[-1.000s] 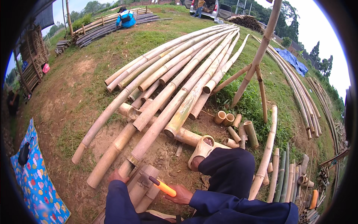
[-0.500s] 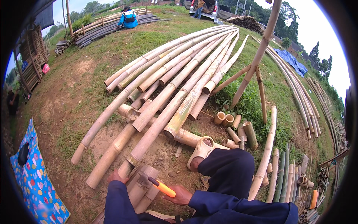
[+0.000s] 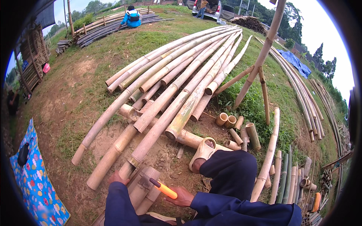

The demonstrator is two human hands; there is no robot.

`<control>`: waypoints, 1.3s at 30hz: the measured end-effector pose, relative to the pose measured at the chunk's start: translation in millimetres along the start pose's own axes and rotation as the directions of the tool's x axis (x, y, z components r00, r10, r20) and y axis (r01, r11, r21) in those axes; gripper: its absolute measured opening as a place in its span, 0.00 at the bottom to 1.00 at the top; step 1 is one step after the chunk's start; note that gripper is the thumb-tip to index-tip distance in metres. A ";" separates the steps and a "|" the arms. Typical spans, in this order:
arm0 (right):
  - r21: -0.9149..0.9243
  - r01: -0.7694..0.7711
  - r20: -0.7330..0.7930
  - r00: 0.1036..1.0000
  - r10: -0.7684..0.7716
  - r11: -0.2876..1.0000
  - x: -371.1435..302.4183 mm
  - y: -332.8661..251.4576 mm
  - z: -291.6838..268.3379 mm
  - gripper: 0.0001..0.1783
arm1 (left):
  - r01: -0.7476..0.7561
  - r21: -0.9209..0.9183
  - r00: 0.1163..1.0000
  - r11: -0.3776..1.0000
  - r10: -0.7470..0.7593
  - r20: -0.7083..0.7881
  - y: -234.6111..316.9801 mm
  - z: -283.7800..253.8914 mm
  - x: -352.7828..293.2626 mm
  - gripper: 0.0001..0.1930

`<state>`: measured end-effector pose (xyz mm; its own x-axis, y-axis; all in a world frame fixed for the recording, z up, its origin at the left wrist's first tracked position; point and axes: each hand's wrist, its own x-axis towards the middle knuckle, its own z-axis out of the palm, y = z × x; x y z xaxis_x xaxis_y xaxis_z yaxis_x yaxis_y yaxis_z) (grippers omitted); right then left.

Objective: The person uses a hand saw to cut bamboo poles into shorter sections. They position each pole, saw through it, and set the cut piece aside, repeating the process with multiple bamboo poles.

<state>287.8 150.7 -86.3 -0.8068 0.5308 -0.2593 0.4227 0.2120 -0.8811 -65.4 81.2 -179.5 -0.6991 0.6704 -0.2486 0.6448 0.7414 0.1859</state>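
Both of our hands are occupied: the left hand (image 3: 118,177) is curled against the left side of a bamboo pole (image 3: 162,126) at its near end, probably to steady it, though we cannot see how far the fingers reach underneath. That end, with a dark band just above our grip, lies by the far left edge of a bamboo slab (image 3: 142,194), while further up the pole crosses over the crosswise log (image 3: 187,138), which seems to prop it off the ground. Our right hand (image 3: 183,196) is closed around an orange-handled tool (image 3: 166,190), above the slab's right edge, its dark tip aimed toward the pole's end; whether a blade extends beyond that tip, we cannot tell. Our foot, in a beige clog (image 3: 205,152), overlaps the log towards its right end; it may be braced there, but contact is unclear. Other long poles (image 3: 173,77) fan out over the log, perhaps laid so that their near ends sit within reach. Short bamboo pieces (image 3: 230,121) are clustered just beyond the log's right end.
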 end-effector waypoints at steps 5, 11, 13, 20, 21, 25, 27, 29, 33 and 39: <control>-0.005 0.011 -0.018 1.000 -0.011 1.000 0.3 2.2 1.3 0.20 | 0.013 0.005 1.000 1.000 -0.013 0.021 1.9 -2.3 -0.2 0.40; -0.015 0.011 -0.014 1.000 -0.011 1.000 0.8 3.6 2.0 0.20 | 0.013 0.019 1.000 1.000 -0.013 0.019 -1.0 1.8 2.1 0.41; -0.010 0.015 -0.017 1.000 -0.015 1.000 0.4 4.3 2.1 0.21 | 0.007 0.005 1.000 1.000 -0.007 0.009 -3.1 3.8 2.4 0.41; -0.009 0.042 -0.032 0.999 -0.042 0.999 -0.6 4.2 2.4 0.21 | 0.019 0.032 1.000 0.999 -0.020 0.021 -1.8 5.1 4.5 0.42; -0.005 0.042 -0.036 0.998 -0.043 0.999 -1.0 3.7 2.4 0.21 | 0.020 0.033 1.000 0.999 -0.021 0.023 -1.8 5.6 4.8 0.42; -0.015 0.028 -0.018 0.999 -0.028 1.000 -0.5 3.6 2.6 0.21 | 0.021 0.026 0.999 0.999 -0.022 0.027 -4.5 5.5 4.7 0.42; -0.022 0.032 -0.013 0.999 -0.033 0.999 0.1 4.3 3.2 0.21 | 0.018 0.022 1.000 1.000 -0.018 0.024 -5.2 4.8 4.3 0.42; -0.021 0.041 -0.025 0.999 -0.041 0.999 -0.6 7.9 5.1 0.20 | 0.010 0.023 1.000 1.000 -0.011 0.018 -2.9 4.7 3.5 0.42; -0.032 0.079 -0.086 0.993 -0.082 0.996 -1.0 7.8 6.8 0.21 | 0.012 0.019 1.000 1.000 -0.012 0.026 -0.9 4.5 3.2 0.43; -0.033 0.020 -0.027 0.999 -0.021 0.999 -8.9 -1.7 -4.8 0.24 | 0.024 0.003 0.997 1.000 -0.024 0.069 -5.1 7.0 9.7 0.45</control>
<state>296.2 149.6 -80.7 -0.8041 0.5482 -0.2299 0.4196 0.2494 -0.8727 -73.4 83.7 -189.5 -0.6917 0.6486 -0.3176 0.6287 0.7572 0.1772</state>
